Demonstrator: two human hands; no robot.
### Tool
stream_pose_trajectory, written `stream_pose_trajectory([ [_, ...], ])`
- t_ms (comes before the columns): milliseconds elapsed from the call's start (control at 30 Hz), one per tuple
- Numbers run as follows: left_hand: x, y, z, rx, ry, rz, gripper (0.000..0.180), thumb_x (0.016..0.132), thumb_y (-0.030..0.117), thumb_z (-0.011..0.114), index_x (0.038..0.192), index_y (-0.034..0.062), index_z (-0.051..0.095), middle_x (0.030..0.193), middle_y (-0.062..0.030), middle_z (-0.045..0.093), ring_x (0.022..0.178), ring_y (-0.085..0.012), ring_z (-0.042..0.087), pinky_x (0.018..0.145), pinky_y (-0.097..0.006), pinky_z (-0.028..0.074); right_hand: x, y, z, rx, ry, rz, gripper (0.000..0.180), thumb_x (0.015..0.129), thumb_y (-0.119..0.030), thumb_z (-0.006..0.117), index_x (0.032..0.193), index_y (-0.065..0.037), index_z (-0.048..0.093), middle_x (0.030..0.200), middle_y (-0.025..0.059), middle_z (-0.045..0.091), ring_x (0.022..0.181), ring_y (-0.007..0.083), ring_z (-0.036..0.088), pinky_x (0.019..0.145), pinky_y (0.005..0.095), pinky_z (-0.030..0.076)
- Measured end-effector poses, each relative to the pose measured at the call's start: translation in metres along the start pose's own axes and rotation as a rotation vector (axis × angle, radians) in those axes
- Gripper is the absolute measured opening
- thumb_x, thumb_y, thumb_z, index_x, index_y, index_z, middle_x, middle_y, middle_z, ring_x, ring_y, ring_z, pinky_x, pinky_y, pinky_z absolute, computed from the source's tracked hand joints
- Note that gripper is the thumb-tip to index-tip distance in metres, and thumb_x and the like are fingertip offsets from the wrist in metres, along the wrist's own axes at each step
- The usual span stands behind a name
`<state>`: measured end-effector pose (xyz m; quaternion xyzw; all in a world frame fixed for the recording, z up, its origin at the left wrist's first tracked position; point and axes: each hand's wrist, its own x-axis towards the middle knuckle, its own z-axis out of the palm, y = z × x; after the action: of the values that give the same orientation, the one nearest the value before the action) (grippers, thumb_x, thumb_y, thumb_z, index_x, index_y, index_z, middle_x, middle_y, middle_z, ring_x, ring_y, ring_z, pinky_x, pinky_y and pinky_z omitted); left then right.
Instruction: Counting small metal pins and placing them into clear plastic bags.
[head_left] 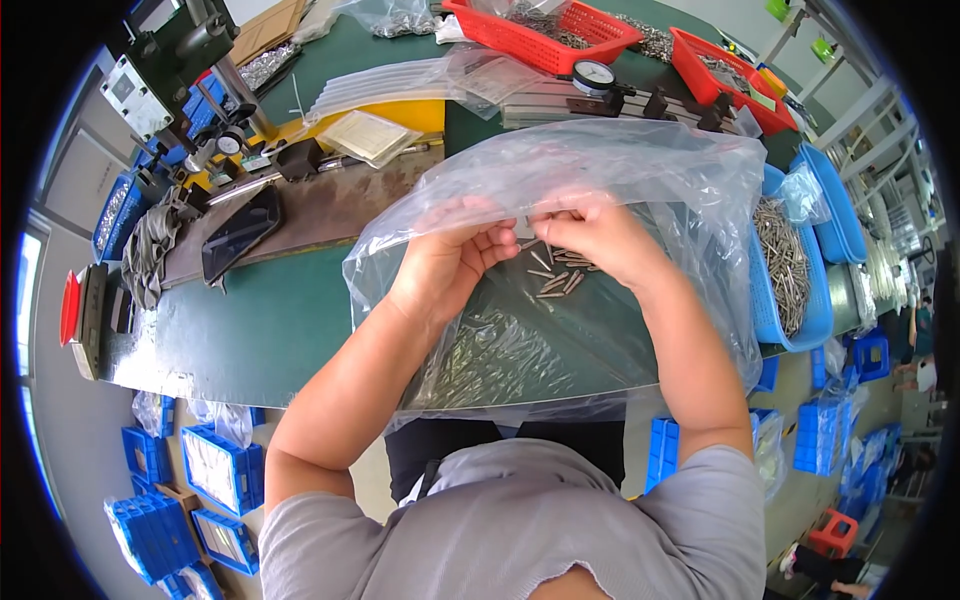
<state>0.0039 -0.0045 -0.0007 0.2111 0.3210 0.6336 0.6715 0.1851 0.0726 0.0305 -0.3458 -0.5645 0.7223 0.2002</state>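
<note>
A large clear plastic bag (600, 150) lies spread over the green tabletop, its upper sheet raised in folds. My left hand (455, 250) and my right hand (600, 238) reach under that sheet, which veils their far knuckles. Both hands have curled fingers, with thumbs and fingertips pinched close together near the middle. Whatever is between the fingertips is too small and blurred to make out. Just below my right hand, a loose group of small slender metal pins (562, 278) rests in the bag area.
At right stands a blue basket (822, 310) of metal pins. Red baskets (470, 22) (690, 75) and a dial gauge (593, 76) sit at the back. Leftward are a black phone (243, 232), a grey cloth (152, 250) and a gauge stand (240, 90). Blue crates (150, 535) are on the floor.
</note>
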Motion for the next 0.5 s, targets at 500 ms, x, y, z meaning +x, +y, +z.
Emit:
stream_pose_trajectory([
  [500, -0.001, 0.000, 0.001, -0.003, -0.033, -0.045, 0.012, 0.083, 0.006, 0.056, 0.092, -0.0009, 0.056, 0.082, -0.0106, 0.062, 0.071, -0.0169, 0.061, 0.067, -0.031, 0.052, 0.001, 0.005, 0.000, -0.408, 0.097, -0.354, 0.012, 0.082, -0.011, 0.056, 0.089, -0.001, 0.058, 0.077, 0.0026, 0.061, 0.062, 0.0069, 0.049, 0.052, 0.0226, 0.039],
])
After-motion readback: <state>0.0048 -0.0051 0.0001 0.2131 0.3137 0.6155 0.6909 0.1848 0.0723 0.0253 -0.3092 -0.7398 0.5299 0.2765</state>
